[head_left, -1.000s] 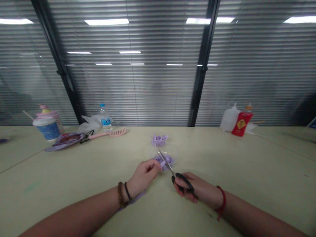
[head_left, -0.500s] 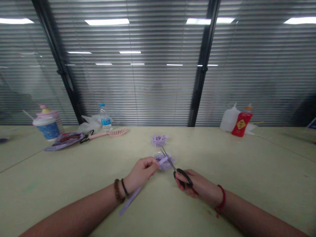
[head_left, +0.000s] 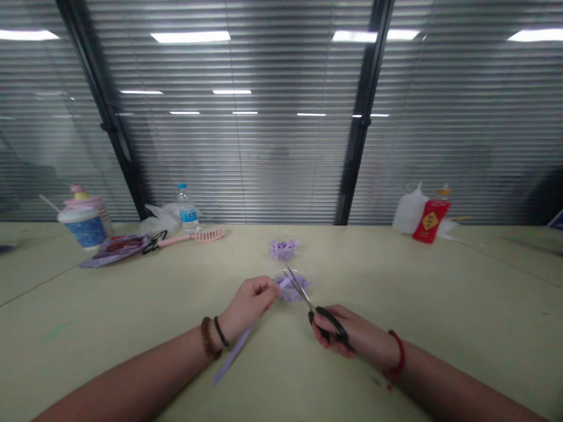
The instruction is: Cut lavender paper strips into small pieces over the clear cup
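Observation:
My left hand pinches a long, narrow purple strip; its tail hangs down below the wrist and a short end sticks out past the fingertips. In my right hand is a pair of black-handled scissors, fingers in the loops. The blades are slightly apart and point up and left, at the strip's short end. Under the blades stands a clear round bowl with purple cut pieces in it. Behind it is a second small clear bowl, also holding purple pieces.
Back left are a blue cup, a pink-topped container, a purple packet, a pink hairbrush, a water bottle and a plastic bag. Back right stand a red bottle and a white squeeze bottle. Blinds rise behind the table.
The scissor blades have opened wider and the handles have spread. The strip's protruding end looks shorter, and my left hand has shifted slightly to the left.

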`<state>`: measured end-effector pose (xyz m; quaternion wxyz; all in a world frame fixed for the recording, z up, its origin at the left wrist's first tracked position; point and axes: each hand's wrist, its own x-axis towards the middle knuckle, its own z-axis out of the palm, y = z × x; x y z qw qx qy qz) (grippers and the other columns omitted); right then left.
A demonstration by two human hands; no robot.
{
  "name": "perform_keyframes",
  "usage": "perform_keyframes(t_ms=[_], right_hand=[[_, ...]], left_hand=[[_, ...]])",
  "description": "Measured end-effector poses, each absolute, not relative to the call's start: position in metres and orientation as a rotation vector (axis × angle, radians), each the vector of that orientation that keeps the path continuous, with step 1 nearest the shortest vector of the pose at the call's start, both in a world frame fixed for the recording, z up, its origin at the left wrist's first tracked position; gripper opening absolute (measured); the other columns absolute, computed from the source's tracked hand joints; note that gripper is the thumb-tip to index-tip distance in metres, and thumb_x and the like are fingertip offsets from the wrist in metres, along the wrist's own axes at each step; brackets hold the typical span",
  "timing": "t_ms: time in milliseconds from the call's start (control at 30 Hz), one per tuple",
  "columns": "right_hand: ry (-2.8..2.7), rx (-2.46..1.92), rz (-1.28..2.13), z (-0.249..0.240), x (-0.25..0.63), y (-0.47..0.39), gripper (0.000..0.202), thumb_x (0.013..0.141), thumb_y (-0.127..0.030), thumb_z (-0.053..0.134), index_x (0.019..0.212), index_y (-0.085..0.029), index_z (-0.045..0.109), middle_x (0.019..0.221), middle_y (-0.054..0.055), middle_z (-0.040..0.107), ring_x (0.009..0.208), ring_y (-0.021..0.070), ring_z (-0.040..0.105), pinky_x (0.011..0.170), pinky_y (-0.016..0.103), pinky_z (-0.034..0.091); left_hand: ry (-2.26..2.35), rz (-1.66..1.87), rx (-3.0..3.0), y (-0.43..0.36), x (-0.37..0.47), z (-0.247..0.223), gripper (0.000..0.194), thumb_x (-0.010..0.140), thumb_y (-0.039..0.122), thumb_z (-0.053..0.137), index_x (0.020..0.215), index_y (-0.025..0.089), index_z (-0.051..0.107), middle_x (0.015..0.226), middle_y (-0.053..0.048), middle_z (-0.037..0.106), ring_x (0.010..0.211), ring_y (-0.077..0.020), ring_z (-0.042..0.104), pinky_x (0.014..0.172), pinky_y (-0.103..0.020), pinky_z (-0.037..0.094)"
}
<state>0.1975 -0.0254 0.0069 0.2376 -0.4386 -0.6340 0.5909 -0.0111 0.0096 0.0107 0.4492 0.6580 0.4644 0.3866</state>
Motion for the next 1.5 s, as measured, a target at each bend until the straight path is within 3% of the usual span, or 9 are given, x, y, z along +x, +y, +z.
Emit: perform_keyframes(t_ms=[367, 800, 1067, 1500], right_hand=[[-1.799, -1.235, 1.61, 0.012, 0.194, -0.027, 0.049, 0.068, -0.062, 0.049, 0.063, -0.013, 0.049, 0.054, -0.003, 0.046, 0.033, 0.0011, 0.029, 0.032, 0.017, 0.02], [-1.611, -1.269, 1.605, 0.008, 0.193, -0.024, 0.049, 0.066, -0.062, 0.052, 0.058, -0.015, 0.046, 0.047, -0.006, 0.039, 0.032, 0.0009, 0.025, 0.03, 0.015, 0.02], [-1.72, -1.187, 1.661, 0.004, 0.199, -0.025, 0.057, 0.07, -0.068, 0.042, 0.059, -0.013, 0.05, 0.045, -0.004, 0.042, 0.031, 0.0026, 0.032, 0.029, 0.015, 0.022], [-1.806, -1.205, 1.649, 0.011, 0.194, -0.026, 0.05, 0.067, -0.062, 0.049, 0.06, -0.013, 0.05, 0.046, -0.005, 0.043, 0.03, 0.0012, 0.03, 0.029, 0.015, 0.019]], left_hand=[[1.125, 0.852, 1.662, 0.004, -0.007, 0.012, 0.015, 0.068, 0.027, 0.049, 0.061, 0.014, 0.052, 0.043, 0.008, 0.04, 0.038, -0.0048, 0.031, 0.04, -0.019, 0.022], [1.13, 0.94, 1.625, 0.007, -0.01, 0.014, 0.021, 0.072, 0.034, 0.05, 0.064, 0.015, 0.051, 0.041, 0.009, 0.035, 0.037, -0.0046, 0.027, 0.04, -0.018, 0.019], [1.077, 1.096, 1.537, 0.012, -0.012, 0.012, 0.027, 0.076, 0.041, 0.05, 0.068, 0.015, 0.048, 0.045, 0.008, 0.036, 0.037, -0.0041, 0.028, 0.038, -0.017, 0.021], [1.006, 0.94, 1.635, 0.001, -0.004, 0.015, 0.028, 0.075, 0.04, 0.051, 0.062, 0.016, 0.045, 0.041, 0.01, 0.033, 0.037, -0.004, 0.024, 0.04, -0.02, 0.017]])
